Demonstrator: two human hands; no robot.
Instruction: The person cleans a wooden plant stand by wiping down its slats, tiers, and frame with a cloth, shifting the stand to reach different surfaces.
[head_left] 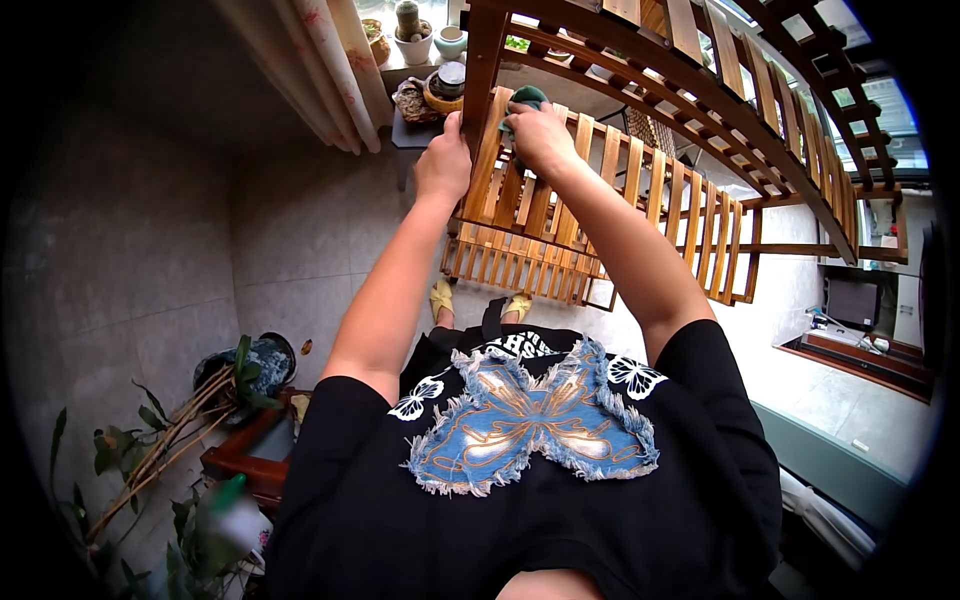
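Two hands, both busy rn. Left hand (443,165) is up against the near-left side of the post (487,65), i.e. the thick dark upright of the wooden rack (683,30). Looks like it's holding on, but the far fingers are hidden, so can't tell how tight. Right hand (542,140) has a green cloth (527,97) bunched under its fingers, just right of the post, on the slatted shelf (634,168) at the end nearest the post. So cloth is right there in the right hand, w/ the left one close by across the post.

Handling-wise, imo: cloth = light, soft, floppy, prob. nothing to break. Best held bunched in the palm w/ fingertips over it, tho slat edges might snag it. Rack = stiff, likely heavy as one unit, so the post is a better grab than the thin slats. Can't tell if the wood's slick or damp.

FYI a small dark stand (412,135) w/ stuff on top is just left of the post, and a lower slatted shelf (520,265) sits below the post's level.
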